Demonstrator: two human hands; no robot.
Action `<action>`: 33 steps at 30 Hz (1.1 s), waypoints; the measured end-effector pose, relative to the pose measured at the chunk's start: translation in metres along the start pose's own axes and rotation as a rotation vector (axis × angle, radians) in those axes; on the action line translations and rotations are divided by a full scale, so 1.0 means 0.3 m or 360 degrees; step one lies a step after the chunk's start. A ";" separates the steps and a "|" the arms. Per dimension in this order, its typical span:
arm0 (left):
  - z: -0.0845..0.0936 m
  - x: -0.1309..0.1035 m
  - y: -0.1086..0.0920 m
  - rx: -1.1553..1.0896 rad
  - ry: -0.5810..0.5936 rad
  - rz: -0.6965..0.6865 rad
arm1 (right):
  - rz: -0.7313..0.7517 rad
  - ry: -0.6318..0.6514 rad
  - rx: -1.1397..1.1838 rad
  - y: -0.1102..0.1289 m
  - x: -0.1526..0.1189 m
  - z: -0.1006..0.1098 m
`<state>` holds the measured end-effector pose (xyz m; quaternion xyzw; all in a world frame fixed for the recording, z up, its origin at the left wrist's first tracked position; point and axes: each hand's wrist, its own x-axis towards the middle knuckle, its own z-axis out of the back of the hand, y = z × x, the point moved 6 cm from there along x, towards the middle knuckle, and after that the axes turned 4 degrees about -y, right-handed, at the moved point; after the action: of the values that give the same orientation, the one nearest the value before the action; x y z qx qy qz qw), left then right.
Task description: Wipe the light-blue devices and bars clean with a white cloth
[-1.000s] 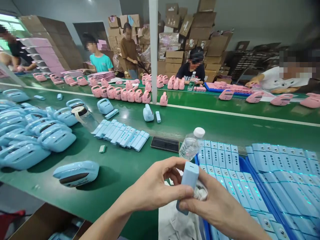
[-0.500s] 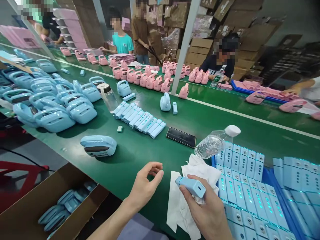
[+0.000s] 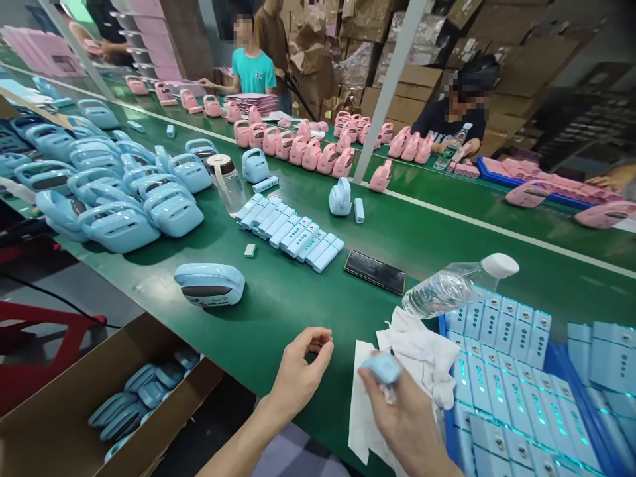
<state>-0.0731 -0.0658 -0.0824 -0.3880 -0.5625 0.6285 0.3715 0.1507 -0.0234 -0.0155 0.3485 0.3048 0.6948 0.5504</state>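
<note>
My right hand [image 3: 405, 424] grips a small light-blue rectangular part [image 3: 380, 368], blurred, above a white cloth [image 3: 417, 354] at the near edge of the green conveyor belt [image 3: 298, 298]. My left hand [image 3: 301, 371] hovers just left of it, fingers curled together, holding nothing. A blue tray [image 3: 501, 391] of matching blue parts lies right of my hands. A light-blue device shell [image 3: 209, 284] lies on the belt ahead to the left.
A row of blue parts [image 3: 291, 232], a black phone [image 3: 375, 271] and a tilted water bottle [image 3: 454, 285] lie ahead. Blue shells [image 3: 119, 199] pile up at left; a cardboard box [image 3: 64, 411] holds more. Pink units [image 3: 308, 152] and workers are across the belt.
My left hand let go of the blue part and pulled away to the left. My right hand turned the part over the cloth. The view swung left and down.
</note>
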 end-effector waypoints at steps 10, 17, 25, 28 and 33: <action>-0.171 -0.087 -0.171 -0.0451 0.0600 -0.0222 | -0.1163 -0.0163 0.1273 0.041 0.000 0.055; -0.221 -0.084 -0.260 -0.0515 0.0487 -0.0486 | -0.1295 0.0109 0.1833 0.043 -0.025 0.007; -0.217 -0.063 -0.268 -0.0562 0.0475 -0.0112 | -0.1156 -0.0142 0.1564 -0.023 -0.032 0.064; -0.211 -0.058 -0.266 -0.0524 0.0503 -0.0111 | -0.1096 -0.0264 0.1363 -0.066 -0.028 0.081; -0.098 0.008 -0.200 -0.0403 0.0126 -0.0063 | -0.0342 -0.0321 0.0259 -0.003 0.020 0.110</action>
<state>-0.0457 -0.0459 -0.0247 -0.4451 -0.6298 0.5293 0.3538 0.1775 -0.0160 0.0035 0.4252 0.3388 0.5665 0.6193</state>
